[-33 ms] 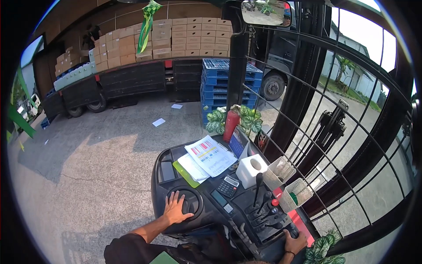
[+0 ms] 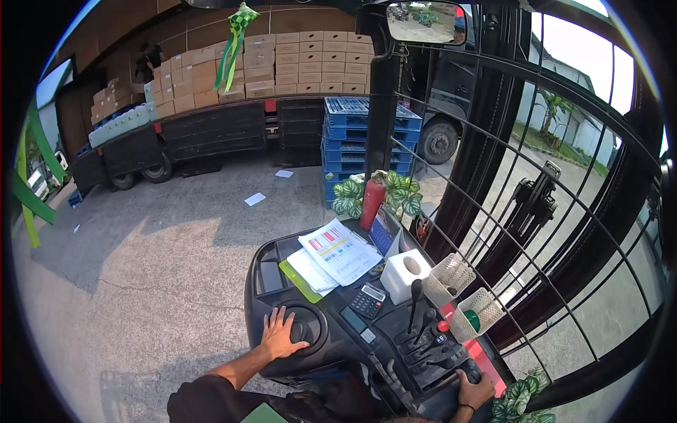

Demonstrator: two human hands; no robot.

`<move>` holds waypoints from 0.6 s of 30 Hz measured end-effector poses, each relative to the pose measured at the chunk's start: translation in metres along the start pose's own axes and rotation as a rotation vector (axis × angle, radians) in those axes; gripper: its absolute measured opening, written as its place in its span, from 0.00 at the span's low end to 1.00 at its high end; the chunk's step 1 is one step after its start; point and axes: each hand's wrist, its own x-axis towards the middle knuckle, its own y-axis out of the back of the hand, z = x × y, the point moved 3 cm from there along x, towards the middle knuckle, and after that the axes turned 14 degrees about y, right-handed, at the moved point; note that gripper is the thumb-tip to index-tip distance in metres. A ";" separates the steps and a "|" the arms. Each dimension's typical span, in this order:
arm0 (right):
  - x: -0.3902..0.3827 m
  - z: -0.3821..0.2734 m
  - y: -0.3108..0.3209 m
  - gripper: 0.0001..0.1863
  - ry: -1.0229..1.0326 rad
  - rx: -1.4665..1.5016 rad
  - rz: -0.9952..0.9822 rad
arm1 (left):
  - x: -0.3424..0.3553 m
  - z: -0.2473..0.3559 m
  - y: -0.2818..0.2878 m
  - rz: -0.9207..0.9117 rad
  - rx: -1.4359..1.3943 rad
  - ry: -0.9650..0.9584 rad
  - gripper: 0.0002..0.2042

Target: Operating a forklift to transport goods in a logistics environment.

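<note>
My left hand [image 2: 283,335] lies with spread fingers across the left side of a small black steering wheel [image 2: 324,326]. At the right of the black console, my right hand [image 2: 475,389] has its fingers curled round a dark control handle [image 2: 467,368], partly covered by the hand. Between the hands stand several black levers [image 2: 416,303], one red knob [image 2: 443,326] and a small display [image 2: 354,319]. Just beyond the wheel are a calculator [image 2: 368,300] and printed papers [image 2: 341,252] on a lime-green clipboard [image 2: 300,282].
A white tissue box [image 2: 404,275], wire baskets [image 2: 474,315], a desk calendar [image 2: 385,234] and a red extinguisher [image 2: 372,201] line the console. Black bars [image 2: 486,134] enclose the right side. Ahead are stacked blue pallets [image 2: 338,144] and a flatbed truck [image 2: 211,134] carrying cartons [image 2: 321,60]; a person [image 2: 148,60] stands there.
The hanging green ribbon has swung left, and the green strips at the left edge have shifted. The whole view has moved slightly. Both hands keep their places.
</note>
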 end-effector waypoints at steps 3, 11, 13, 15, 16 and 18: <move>0.005 -0.005 -0.007 0.40 -0.021 -0.023 -0.017 | 0.028 -0.017 0.017 0.071 0.006 0.060 0.54; 0.039 -0.009 -0.040 0.47 -0.026 -0.011 -0.061 | 0.111 -0.015 0.023 0.091 -0.127 0.147 0.50; 0.039 -0.013 -0.041 0.48 -0.041 -0.012 -0.075 | 0.119 -0.023 0.019 0.028 -0.129 0.150 0.51; 0.045 -0.013 -0.040 0.48 -0.057 -0.021 -0.128 | 0.116 -0.025 0.018 0.004 -0.112 0.132 0.51; 0.048 -0.014 -0.037 0.48 -0.060 -0.029 -0.133 | 0.115 -0.023 0.017 -0.010 -0.095 0.121 0.51; 0.055 -0.027 -0.031 0.44 -0.057 -0.015 -0.096 | 0.119 -0.015 0.029 0.038 -0.101 0.130 0.52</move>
